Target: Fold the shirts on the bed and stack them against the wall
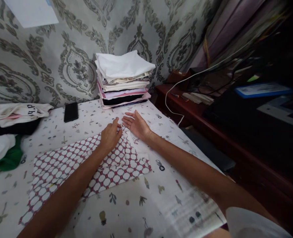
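A white garment with a red and grey lattice print [74,155] lies spread, partly folded, on the bedsheet, with creases near its right end. My left hand [110,136] rests over its upper right part, back upward, with the fingers loosely bent and slightly apart. Just beyond the garment's upper right edge, my right hand [137,126] is open, its fingers stretched toward the left hand and the palm partly showing. A small gap separates the two hands. My left forearm hides some of the garment's lower part.
A stack of folded clothes [125,79] stands against the patterned wall. A black phone [71,112] lies left of it. Loose clothes [15,115], including a green piece [11,155], are heaped at far left. A dark red desk [186,105] with a white cable [169,92] borders the right side.
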A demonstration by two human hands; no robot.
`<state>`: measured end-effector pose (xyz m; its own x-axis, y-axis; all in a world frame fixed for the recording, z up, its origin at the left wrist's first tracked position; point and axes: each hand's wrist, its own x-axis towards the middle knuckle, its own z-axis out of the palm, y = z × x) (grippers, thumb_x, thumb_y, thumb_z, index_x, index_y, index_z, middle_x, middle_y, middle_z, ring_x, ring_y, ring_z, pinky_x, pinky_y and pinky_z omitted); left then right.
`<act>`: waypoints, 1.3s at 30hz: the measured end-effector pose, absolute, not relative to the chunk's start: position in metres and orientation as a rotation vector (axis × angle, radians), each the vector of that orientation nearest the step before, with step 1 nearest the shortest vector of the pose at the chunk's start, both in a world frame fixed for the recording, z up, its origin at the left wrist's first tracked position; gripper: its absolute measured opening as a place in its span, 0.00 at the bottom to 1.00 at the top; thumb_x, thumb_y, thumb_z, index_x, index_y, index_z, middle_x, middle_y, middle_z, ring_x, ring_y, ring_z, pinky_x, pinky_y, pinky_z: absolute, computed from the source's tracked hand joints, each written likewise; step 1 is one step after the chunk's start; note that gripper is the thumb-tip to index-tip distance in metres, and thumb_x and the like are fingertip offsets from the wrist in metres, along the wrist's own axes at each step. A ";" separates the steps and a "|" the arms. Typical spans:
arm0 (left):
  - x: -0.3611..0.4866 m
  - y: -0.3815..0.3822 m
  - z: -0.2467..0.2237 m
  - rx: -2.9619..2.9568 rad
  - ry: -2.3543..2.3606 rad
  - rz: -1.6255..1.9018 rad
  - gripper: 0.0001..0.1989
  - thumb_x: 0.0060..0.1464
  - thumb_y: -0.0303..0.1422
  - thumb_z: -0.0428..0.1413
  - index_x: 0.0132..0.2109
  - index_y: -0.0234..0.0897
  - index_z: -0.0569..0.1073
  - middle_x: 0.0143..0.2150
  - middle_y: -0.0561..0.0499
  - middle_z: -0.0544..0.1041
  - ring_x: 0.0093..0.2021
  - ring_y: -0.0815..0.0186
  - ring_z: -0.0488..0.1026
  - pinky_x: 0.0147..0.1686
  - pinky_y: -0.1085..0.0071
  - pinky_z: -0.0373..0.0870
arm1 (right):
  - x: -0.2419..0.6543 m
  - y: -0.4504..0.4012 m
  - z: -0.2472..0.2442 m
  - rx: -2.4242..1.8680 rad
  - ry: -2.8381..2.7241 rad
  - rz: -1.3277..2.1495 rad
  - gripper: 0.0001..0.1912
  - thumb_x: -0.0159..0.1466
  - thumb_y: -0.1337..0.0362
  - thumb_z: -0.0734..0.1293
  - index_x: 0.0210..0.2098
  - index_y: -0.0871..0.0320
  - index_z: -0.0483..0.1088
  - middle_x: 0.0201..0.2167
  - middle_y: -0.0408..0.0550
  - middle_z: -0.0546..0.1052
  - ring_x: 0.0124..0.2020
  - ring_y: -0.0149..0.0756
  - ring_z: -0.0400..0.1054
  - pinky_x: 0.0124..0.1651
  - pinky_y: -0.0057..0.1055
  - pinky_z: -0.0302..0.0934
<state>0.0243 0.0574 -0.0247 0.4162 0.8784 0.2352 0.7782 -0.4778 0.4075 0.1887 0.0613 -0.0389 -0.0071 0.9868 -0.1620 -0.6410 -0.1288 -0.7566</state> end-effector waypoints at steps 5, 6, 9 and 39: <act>0.026 0.055 -0.022 2.443 1.453 0.555 0.26 0.62 0.27 0.54 0.65 0.38 0.60 0.51 0.47 0.79 0.49 0.58 0.75 0.49 0.62 0.71 | 0.186 0.062 -0.043 -0.866 -0.751 1.429 0.24 0.65 0.39 0.61 0.42 0.52 0.71 0.47 0.51 0.77 0.56 0.42 0.69 0.65 0.45 0.58; 0.027 0.055 -0.021 2.446 1.463 0.523 0.25 0.62 0.28 0.53 0.65 0.37 0.60 0.52 0.45 0.79 0.50 0.58 0.75 0.49 0.61 0.71 | 0.184 0.060 -0.043 -0.893 -0.838 1.365 0.24 0.64 0.38 0.63 0.43 0.52 0.71 0.48 0.50 0.77 0.56 0.42 0.69 0.65 0.45 0.58; 0.022 0.050 -0.016 2.461 1.482 0.419 0.24 0.65 0.27 0.48 0.66 0.35 0.59 0.51 0.40 0.78 0.50 0.55 0.76 0.50 0.59 0.72 | 0.176 0.050 -0.038 -0.990 -1.204 1.076 0.27 0.62 0.37 0.64 0.45 0.52 0.72 0.49 0.50 0.77 0.56 0.43 0.69 0.63 0.45 0.59; -0.225 -0.005 -0.022 2.526 1.565 0.112 0.34 0.67 0.49 0.43 0.72 0.33 0.51 0.75 0.37 0.50 0.75 0.55 0.46 0.70 0.52 0.46 | 0.112 0.051 -0.059 -1.356 -2.448 0.246 0.33 0.70 0.45 0.51 0.66 0.58 0.60 0.68 0.61 0.62 0.70 0.54 0.53 0.69 0.56 0.50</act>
<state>-0.2246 -0.0047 -0.0221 0.4473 0.8940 -0.0246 0.8815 -0.4360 0.1814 0.1116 0.0513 -0.0593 -0.4921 0.8469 0.2015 0.7897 0.5317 -0.3059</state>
